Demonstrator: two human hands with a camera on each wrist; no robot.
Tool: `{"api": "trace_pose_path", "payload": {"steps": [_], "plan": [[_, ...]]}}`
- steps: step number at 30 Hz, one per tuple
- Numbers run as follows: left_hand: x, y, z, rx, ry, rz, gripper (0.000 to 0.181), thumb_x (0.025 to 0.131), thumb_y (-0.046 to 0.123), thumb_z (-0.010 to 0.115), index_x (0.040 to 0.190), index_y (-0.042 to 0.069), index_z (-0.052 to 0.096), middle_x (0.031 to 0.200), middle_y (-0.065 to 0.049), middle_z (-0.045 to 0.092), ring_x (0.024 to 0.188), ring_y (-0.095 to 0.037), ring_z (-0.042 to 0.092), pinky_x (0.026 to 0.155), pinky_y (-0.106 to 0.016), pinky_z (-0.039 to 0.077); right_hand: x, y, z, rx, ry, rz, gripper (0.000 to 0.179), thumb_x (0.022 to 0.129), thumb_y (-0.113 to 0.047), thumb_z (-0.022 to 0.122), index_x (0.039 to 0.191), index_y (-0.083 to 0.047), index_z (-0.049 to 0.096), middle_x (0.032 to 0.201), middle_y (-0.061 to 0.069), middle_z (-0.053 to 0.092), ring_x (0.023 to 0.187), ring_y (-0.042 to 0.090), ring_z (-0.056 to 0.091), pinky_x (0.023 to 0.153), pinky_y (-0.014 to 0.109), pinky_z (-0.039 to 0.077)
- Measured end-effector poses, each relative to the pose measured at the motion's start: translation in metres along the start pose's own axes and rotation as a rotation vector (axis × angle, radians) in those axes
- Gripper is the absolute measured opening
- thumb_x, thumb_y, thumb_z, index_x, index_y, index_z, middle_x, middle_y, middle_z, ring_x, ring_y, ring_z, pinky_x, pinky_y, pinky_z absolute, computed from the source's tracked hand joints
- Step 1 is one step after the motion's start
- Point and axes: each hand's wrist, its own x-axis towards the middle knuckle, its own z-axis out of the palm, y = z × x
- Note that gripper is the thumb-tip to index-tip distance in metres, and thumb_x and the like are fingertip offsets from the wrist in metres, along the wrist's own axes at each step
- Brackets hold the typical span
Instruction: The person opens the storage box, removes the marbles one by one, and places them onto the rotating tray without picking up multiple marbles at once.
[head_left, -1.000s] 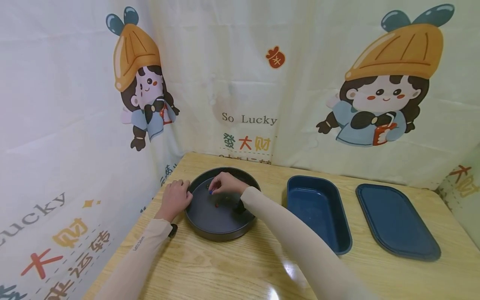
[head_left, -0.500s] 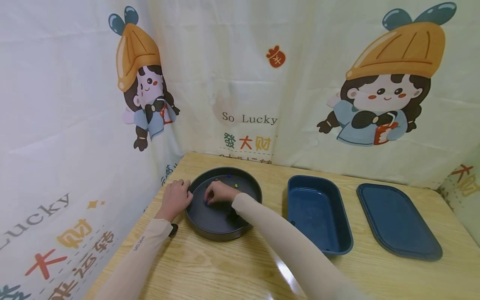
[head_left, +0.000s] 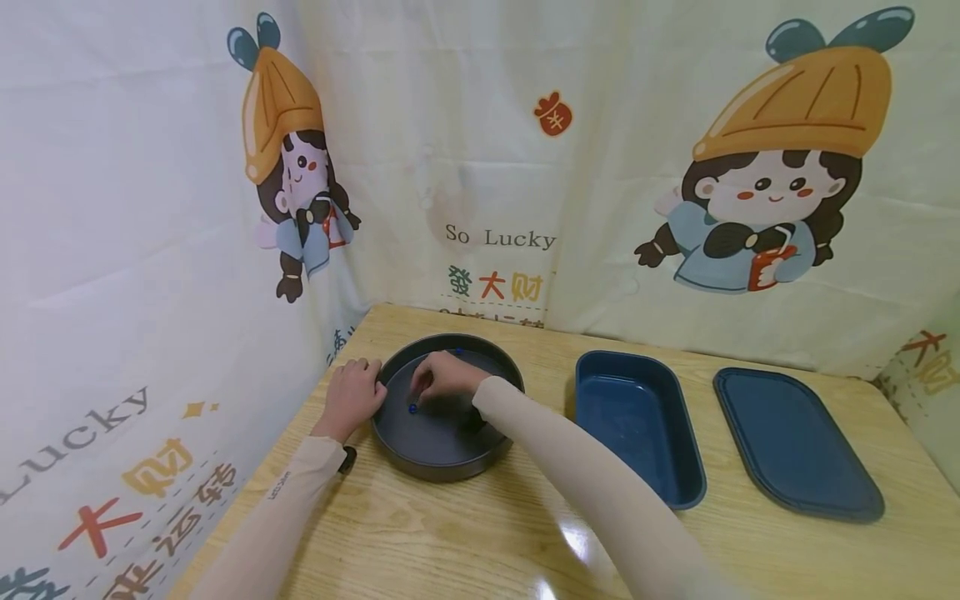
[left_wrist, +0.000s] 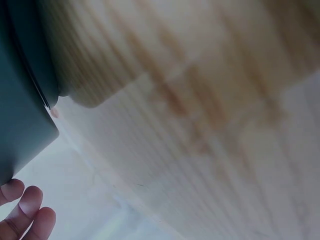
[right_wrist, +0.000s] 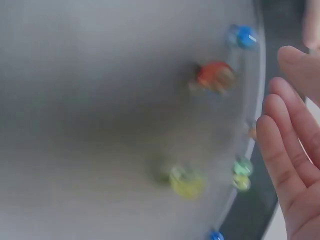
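In the head view my left hand [head_left: 350, 398] grips the near-left rim of a round dark baking pan [head_left: 438, 446]. Its fingertips [left_wrist: 31, 200] show low against the pan's outer wall [left_wrist: 22, 135] in the left wrist view. My right hand [head_left: 442, 373] hovers inside the pan, fingers pointing down. Just below them a blue marble [head_left: 412, 409] lies on the pan floor, apart from the fingertips. The right wrist view has the fingers loosely extended with nothing between them. A blurred red marble [right_wrist: 214, 75], a yellow-green marble [right_wrist: 186, 181] and several others lie around.
Right of the pan stands a deep blue rectangular container [head_left: 637, 433], partly behind the right sleeve. Farther right a flat blue lid [head_left: 798, 442] lies on the wooden table [head_left: 420, 533]. Printed curtains [head_left: 600, 208] hang along the table's back and left.
My right hand carried the blue marble toward the near-left part of the pan. Now the fingers are off it and slightly raised. My left hand keeps its place on the rim.
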Motion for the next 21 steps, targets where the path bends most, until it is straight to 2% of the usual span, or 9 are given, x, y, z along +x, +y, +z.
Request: {"api": "trace_pose_path", "payload": {"steps": [6, 9, 13, 21], "plan": [[0.002, 0.000, 0.000, -0.004, 0.004, -0.002, 0.011, 0.078, 0.011, 0.060, 0.085, 0.004, 0.058, 0.073, -0.013, 0.056, 0.067, -0.032, 0.054, 0.066, -0.047, 0.047, -0.024, -0.002, -0.033, 0.020, 0.042, -0.031, 0.020, 0.083, -0.009, 0.070, 0.102, -0.006, 0.071, 0.101, 0.007, 0.071, 0.088, 0.010, 0.065, 0.077, 0.019, 0.051], [0.003, 0.001, 0.000, -0.010, -0.007, -0.007, 0.010, 0.079, 0.011, 0.060, 0.085, 0.004, 0.058, 0.074, -0.013, 0.056, 0.068, -0.031, 0.054, 0.067, -0.047, 0.047, -0.043, -0.005, -0.050, 0.014, 0.055, -0.037, 0.018, 0.083, -0.010, 0.070, 0.101, -0.008, 0.071, 0.103, 0.008, 0.070, 0.090, 0.011, 0.065, 0.078, 0.020, 0.051], [0.002, 0.002, 0.000, -0.011, -0.017, -0.011, 0.010, 0.079, 0.011, 0.060, 0.085, 0.004, 0.058, 0.074, -0.013, 0.056, 0.068, -0.031, 0.054, 0.068, -0.047, 0.047, -0.072, -0.009, -0.069, 0.008, 0.074, -0.029, 0.018, 0.083, -0.011, 0.070, 0.101, -0.011, 0.070, 0.102, 0.005, 0.070, 0.089, 0.010, 0.066, 0.077, 0.020, 0.051], [-0.001, 0.002, -0.002, -0.023, -0.015, -0.024, 0.014, 0.079, 0.011, 0.061, 0.090, 0.003, 0.060, 0.077, -0.014, 0.059, 0.070, -0.032, 0.055, 0.071, -0.049, 0.047, -0.137, -0.010, -0.096, 0.009, 0.109, -0.044, 0.017, 0.082, -0.008, 0.070, 0.099, -0.007, 0.071, 0.102, 0.013, 0.070, 0.090, 0.017, 0.066, 0.082, 0.028, 0.053]]}}
